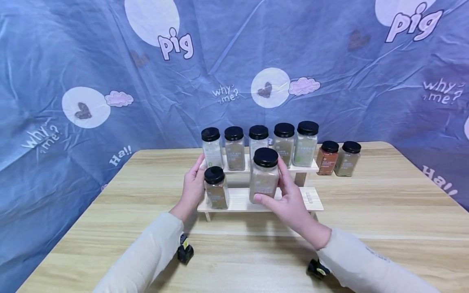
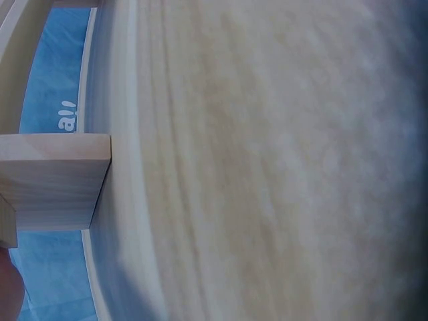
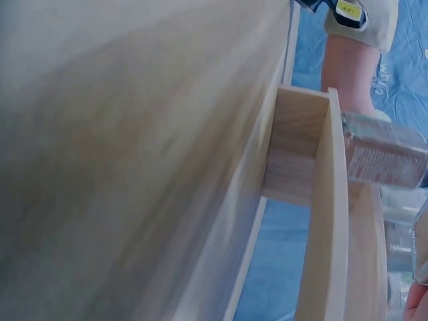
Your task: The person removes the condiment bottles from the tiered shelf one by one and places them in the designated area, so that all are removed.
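In the head view, my right hand point(image 1: 289, 199) grips a spice jar point(image 1: 264, 181) with a black lid and pale brown powder, thumb across its front. The jar is upright in front of the lower step of a two-tier wooden rack point(image 1: 238, 200); part of it also shows in the right wrist view. My left hand point(image 1: 194, 181) holds the rack's left end beside the upper step. Next to it, a jar of brown powder point(image 1: 217, 193) stands on the lower step's left. A fingertip point(image 2: 8, 287) shows by the wood in the left wrist view.
Several black-lidded jars line the upper step, among them a jar of pale green powder point(image 1: 305, 144) at its right end. A jar of red powder point(image 1: 327, 158) and a jar of greyish-brown powder point(image 1: 347, 159) stand on the table point(image 1: 384, 195) right of the rack. A blue printed cloth point(image 1: 220, 53) hangs behind.
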The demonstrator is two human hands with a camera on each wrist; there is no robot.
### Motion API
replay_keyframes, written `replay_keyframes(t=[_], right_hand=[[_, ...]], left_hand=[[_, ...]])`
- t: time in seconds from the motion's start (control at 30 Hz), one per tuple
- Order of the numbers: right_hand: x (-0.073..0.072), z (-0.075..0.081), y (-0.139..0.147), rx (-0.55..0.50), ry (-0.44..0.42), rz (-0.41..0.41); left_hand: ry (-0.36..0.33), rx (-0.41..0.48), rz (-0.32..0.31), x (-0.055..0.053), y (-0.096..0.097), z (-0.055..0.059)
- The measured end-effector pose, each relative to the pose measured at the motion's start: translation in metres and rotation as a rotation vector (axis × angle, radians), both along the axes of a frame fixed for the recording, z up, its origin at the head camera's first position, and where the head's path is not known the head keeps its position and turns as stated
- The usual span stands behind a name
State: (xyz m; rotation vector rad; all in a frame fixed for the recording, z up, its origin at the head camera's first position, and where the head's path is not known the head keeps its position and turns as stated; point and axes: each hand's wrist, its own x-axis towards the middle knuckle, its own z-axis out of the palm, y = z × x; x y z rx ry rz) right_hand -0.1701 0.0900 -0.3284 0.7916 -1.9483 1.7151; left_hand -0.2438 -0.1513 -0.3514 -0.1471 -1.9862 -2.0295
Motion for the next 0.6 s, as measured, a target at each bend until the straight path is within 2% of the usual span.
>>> replay_keyframes(t=[0.2,0.33,0.47,0.6], right_hand=[[0.001,0.004,0.01,-0.009,0.031,-0.031],[0.001,0.006,0.017,-0.031,0.072,-0.028],[-0.002,0.007,0.024,-0.051,0.138,-0.033],[-0.003,0.009,0.033,-0.059,0.148,-0.059]], left_hand=[[0.003,-0.013,-0.008,0.0,0.0,-0.001],[0.004,-0.026,0.008,0.0,-0.001,-0.001],[-0.002,0.003,0.011,-0.001,0.0,0.0],[-0.008,-0.003,0.012,-0.001,-0.001,0.0]])
